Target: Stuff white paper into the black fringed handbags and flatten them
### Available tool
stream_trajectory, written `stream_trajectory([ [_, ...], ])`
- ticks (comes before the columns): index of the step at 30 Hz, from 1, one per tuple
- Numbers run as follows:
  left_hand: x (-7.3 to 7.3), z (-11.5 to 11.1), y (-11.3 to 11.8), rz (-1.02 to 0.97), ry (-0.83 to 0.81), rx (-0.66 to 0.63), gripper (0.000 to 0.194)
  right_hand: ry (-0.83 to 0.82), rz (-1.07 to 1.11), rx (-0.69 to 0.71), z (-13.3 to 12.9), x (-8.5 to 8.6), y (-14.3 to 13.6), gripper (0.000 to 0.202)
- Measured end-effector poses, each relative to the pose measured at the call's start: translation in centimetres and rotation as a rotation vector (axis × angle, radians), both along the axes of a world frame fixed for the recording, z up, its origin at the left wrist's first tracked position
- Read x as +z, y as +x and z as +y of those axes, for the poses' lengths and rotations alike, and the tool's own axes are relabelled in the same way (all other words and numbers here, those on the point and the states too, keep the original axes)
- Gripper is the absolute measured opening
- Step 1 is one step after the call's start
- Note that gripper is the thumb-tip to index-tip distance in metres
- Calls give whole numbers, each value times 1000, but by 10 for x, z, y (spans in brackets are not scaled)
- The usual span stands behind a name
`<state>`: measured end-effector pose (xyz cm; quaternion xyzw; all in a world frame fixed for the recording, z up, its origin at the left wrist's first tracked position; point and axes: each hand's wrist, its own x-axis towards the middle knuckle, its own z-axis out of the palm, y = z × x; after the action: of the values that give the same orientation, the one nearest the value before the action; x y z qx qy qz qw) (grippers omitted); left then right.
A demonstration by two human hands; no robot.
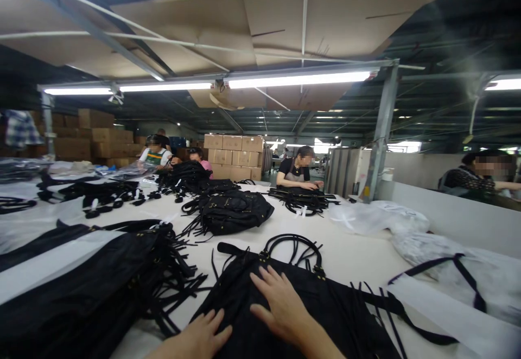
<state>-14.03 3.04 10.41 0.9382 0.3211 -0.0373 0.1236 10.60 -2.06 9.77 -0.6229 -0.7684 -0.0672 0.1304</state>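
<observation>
A black handbag (293,277) lies flat before me on the white table, its curved handle pointing away and thin tassels along its sides. Resting on the upper middle of this bag is my right hand (280,302), fingers spread. My left hand (199,334) lies at the bag's lower left, fingers apart. Neither hand grips anything. To the right, a black strap (427,332) runs off the bag across the table, near a white sheet (459,315).
More black bags (81,272) are stacked at the left, with a white strip on top. Another black bag (236,209) lies ahead. Clear plastic bags (378,218) lie at the right. Across the white table (342,245) a co-worker (299,169) handles black bags. Cartons (234,158) stand behind.
</observation>
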Motion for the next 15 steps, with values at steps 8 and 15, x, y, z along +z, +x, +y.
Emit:
stream_trajectory([
  [8, 35, 62, 55, -124, -138, 143, 29, 8, 73, -11, 21, -95, 18, 63],
  [15, 11, 143, 118, -414, 93, 388, 20, 184, 2, -54, 50, -138, 25, 62],
])
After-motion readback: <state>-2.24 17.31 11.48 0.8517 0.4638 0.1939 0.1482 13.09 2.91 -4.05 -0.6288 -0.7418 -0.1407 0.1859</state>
